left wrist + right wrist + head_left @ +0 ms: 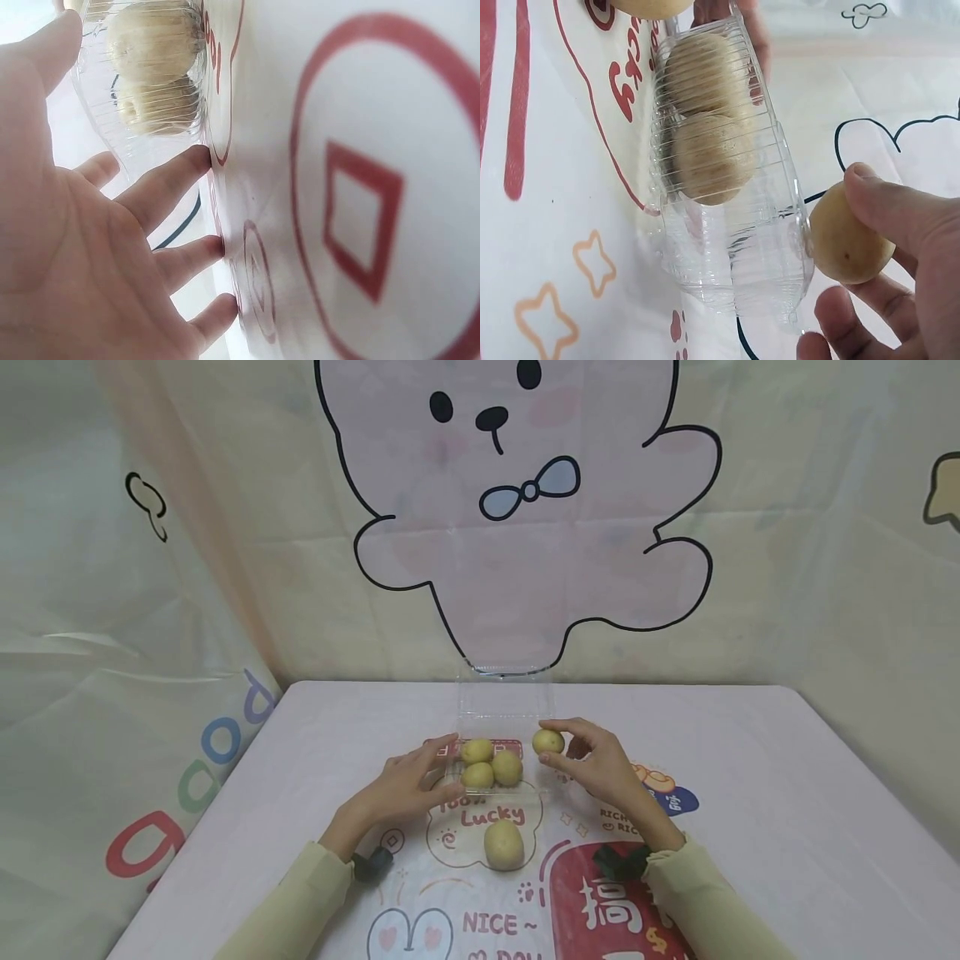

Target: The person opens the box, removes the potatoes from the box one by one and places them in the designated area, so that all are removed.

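A clear plastic clamshell box (705, 255) stands on the table with its lid (505, 697) raised at the back. Three yellow potatoes (507, 768) lie in its left and middle part. My right hand (600, 764) pinches another potato (849, 234) between thumb and fingers, above the box's right edge. At the left side of the box is my left hand (408, 787), thumb by its near corner. The left fingers (169, 187) are spread, with their tips against the tabletop. One more potato (504, 845) lies on the table in front of the box.
The white table (360, 710) has a printed cover with red lettering and cartoon figures. Behind it hangs a curtain (750, 610) with a large bear drawing. A dark strap piece (372, 865) shows at the left wrist, another (622, 862) at the right.
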Tool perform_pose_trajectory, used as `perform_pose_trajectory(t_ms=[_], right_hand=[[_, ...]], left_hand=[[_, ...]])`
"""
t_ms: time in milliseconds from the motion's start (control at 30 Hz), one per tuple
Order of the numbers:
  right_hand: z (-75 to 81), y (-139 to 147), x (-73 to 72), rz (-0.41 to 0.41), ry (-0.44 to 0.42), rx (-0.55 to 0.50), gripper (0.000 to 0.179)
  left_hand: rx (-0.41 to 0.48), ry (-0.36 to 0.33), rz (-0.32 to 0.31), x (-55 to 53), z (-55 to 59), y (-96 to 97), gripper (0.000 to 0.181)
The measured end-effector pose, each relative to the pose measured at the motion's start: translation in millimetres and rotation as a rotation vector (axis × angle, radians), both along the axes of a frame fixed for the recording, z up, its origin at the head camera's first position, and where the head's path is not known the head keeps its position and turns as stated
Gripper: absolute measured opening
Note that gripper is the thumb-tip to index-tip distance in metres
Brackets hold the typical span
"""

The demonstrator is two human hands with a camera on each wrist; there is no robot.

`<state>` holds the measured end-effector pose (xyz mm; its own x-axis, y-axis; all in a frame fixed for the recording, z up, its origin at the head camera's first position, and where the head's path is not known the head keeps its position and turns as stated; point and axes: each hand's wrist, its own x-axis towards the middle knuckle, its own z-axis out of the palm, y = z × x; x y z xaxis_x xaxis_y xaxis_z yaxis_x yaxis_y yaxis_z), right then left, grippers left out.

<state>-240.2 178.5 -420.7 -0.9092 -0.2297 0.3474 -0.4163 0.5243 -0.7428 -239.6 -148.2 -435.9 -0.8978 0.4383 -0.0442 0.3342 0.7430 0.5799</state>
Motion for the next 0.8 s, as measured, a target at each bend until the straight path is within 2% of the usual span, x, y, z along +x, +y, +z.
perform_pose_trajectory(t_ms=[233,500,800], right_hand=[[2.6,0.0,2.9,0.075,-0.042,-0.045,0.048],[4.3,-0.3,4.0,0.132,-0.007,-0.041,0.045],[2.2,-2.8,5.0,0.174,-0.015,-0.033,0.046]], left_hand=[[0.004,0.002,-0.008,-0.8,-1.5,0.0,0.088],[0.013,0.001,-0.011,0.0,-0.9,0.5,0.088],[-0.002,-0.009,0.0,-0.3,-0.3,-1.3,0.089]])
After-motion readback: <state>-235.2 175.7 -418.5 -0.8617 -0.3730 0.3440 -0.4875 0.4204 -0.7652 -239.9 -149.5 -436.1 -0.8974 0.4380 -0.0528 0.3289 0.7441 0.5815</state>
